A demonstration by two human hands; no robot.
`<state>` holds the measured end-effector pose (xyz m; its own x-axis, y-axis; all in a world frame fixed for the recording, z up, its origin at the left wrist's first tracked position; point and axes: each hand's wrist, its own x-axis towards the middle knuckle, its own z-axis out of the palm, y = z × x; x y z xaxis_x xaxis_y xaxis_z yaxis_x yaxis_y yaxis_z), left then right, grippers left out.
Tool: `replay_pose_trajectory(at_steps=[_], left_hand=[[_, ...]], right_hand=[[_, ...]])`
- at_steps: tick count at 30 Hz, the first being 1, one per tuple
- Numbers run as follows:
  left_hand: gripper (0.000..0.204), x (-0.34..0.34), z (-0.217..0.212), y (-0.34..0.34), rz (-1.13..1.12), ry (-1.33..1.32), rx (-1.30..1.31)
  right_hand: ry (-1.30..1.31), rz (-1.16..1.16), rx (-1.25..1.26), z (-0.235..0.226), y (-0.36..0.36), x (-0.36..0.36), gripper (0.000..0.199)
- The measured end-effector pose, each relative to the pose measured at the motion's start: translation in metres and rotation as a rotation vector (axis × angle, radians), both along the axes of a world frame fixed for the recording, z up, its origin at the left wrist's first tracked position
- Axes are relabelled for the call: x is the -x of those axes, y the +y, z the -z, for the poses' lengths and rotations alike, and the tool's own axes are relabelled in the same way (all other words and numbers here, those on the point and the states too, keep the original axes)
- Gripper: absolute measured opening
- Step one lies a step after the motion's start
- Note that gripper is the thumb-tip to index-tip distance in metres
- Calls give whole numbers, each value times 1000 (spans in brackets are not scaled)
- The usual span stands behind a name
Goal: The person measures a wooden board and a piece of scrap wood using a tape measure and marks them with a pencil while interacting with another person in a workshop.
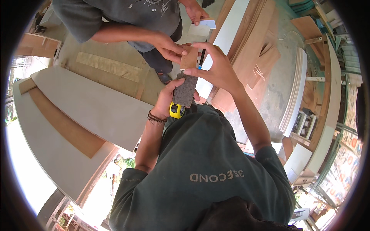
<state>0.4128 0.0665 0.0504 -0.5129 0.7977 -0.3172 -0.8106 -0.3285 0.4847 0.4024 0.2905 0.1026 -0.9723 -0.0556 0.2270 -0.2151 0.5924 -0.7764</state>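
Observation:
My left hand, with a dark bracelet at the wrist, is closed round a flat, dark grey textured piece. A yellow tape measure shows just below that hand; whether the hand also holds it, I cannot tell. Beyond the grey piece, my right hand has a small brown rectangular piece between thumb and index finger, at its near and far edges. A co-worker's hand touches the same brown piece from the left. Partly hidden behind my right fingers is a dark, blue-tipped stick, perhaps a pen.
The co-worker stands opposite, holding pale cards in the other hand. Large white panels lie to the left, with a brown strip on them. Stacked brown boards and white strips lie on the right.

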Motion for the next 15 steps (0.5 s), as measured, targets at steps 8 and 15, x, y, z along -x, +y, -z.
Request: replay_pose_trajectory(at_steps=[8,15], left_hand=[[54,6,-34,22,180,144,-20],[64,4,-46,49,266,96,73]], right_hand=[[-47,-113,511,-47,21,-57,34],[-193,-235,501,-60,19,-85,16]])
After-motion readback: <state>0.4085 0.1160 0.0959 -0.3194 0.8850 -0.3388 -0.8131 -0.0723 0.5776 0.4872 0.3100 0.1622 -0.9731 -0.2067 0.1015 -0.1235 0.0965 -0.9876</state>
